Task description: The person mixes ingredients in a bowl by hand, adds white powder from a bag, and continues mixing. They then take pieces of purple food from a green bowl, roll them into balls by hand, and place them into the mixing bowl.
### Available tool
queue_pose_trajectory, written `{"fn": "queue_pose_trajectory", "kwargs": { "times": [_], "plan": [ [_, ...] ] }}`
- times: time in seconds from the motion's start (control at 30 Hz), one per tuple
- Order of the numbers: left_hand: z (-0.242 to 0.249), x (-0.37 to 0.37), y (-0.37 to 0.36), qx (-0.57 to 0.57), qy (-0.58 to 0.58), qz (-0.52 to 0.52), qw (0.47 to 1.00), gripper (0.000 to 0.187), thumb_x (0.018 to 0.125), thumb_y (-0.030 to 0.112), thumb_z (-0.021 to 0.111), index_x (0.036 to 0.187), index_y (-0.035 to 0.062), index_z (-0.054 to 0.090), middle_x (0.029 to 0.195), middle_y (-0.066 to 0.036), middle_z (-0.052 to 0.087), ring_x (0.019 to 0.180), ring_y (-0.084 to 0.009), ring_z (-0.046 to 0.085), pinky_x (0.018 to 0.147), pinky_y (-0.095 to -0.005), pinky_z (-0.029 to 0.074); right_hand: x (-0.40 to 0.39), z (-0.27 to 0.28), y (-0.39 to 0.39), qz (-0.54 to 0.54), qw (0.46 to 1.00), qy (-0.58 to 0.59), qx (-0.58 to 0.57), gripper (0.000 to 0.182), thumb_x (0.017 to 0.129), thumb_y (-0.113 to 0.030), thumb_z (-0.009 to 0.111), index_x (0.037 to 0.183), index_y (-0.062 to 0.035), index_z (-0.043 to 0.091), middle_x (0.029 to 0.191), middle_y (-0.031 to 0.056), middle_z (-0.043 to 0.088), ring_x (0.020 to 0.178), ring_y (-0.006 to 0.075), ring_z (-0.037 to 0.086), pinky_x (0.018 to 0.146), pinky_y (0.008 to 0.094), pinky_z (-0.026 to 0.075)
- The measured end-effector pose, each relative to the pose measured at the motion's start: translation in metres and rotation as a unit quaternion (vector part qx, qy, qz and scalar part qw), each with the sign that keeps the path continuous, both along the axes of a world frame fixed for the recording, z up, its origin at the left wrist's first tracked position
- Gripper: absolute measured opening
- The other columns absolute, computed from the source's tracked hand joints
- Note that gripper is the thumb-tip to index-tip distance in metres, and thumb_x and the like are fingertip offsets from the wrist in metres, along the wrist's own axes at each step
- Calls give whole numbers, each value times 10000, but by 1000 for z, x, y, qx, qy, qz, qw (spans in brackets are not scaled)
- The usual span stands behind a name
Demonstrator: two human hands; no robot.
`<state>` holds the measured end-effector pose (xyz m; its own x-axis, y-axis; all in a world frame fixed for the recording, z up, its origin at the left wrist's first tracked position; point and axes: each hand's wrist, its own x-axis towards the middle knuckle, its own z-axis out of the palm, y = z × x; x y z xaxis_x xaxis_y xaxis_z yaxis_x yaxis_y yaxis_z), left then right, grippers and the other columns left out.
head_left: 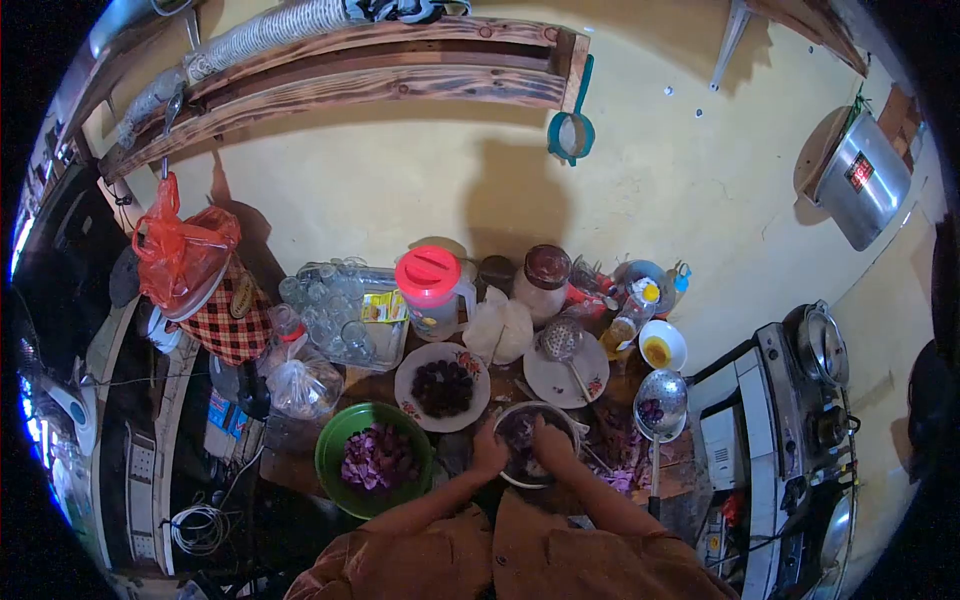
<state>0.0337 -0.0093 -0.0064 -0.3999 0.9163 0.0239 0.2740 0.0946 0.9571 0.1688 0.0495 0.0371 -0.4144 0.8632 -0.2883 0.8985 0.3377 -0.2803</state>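
A light-rimmed bowl with purple mash in it stands at the table's front, between my forearms. My left hand is closed at the bowl's left rim. Inside the bowl, my right hand points down into the mash, its fingers mostly hidden. To the left, a green basin holds purple chunks. Behind the bowl are a floral plate with dark round pieces and another plate bearing a skimmer. Purple peelings lie on the right.
A long-handled ladle with purple pieces rests over a container at right. Behind stand a red-lidded pitcher, a jar, an oil bottle and a tray of glasses. A stove is at far right; a wooden shelf hangs above.
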Motion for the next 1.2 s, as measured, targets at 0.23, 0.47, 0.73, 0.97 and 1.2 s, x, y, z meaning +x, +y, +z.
{"fn": "queue_pose_trajectory", "kwargs": {
  "times": [0.23, 0.47, 0.73, 0.97, 1.2],
  "plan": [
    [12, 2, -2, 26, 17, 15, 999, 506, 700, -26, 441, 1206, -32, 457, 1096, -247, 540, 1063, -371, 502, 930, -400, 370, 9, 41, -27, 69, 989, 57, 120, 582, 698, -70, 552, 1250, -76, 367, 970, 232, 544, 871, 386, 565, 709, 475, 469],
    [16, -2, -1, -1, 11, 2, 1000, 496, 708, -18, 410, 1201, -65, 439, 1093, -271, 529, 1050, -400, 497, 937, -408, 364, 22, 52, -15, 17, 994, 105, -8, 719, 589, -88, 670, 1246, -91, 378, 1077, 199, 505, 994, 362, 518, 784, 442, 442],
    [-5, -2, 1, -21, 61, -8, 998, 497, 711, -3, 416, 1200, -94, 414, 1155, -290, 487, 1090, -410, 467, 965, -403, 342, -4, -12, -4, 58, 992, 11, 108, 792, 573, -262, 788, 1211, 15, 409, 987, 188, 544, 954, 330, 555, 773, 391, 485],
    [23, -4, -1, -26, 9, -17, 999, 514, 698, -34, 403, 1212, -40, 431, 1164, -261, 494, 1106, -384, 467, 965, -402, 343, -15, 3, 1, 9, 999, -21, 24, 345, 749, -123, 547, 1054, 24, 477, 909, 232, 577, 830, 343, 601, 694, 425, 498],
    [24, -9, -1, -29, -13, -44, 999, 518, 710, -39, 431, 1227, -19, 433, 1175, -242, 496, 1117, -351, 474, 964, -377, 353, 13, -44, 18, -27, 992, 99, -80, 534, 669, -235, 651, 1060, 90, 486, 998, 258, 573, 914, 385, 574, 788, 428, 462]
  ]
}}
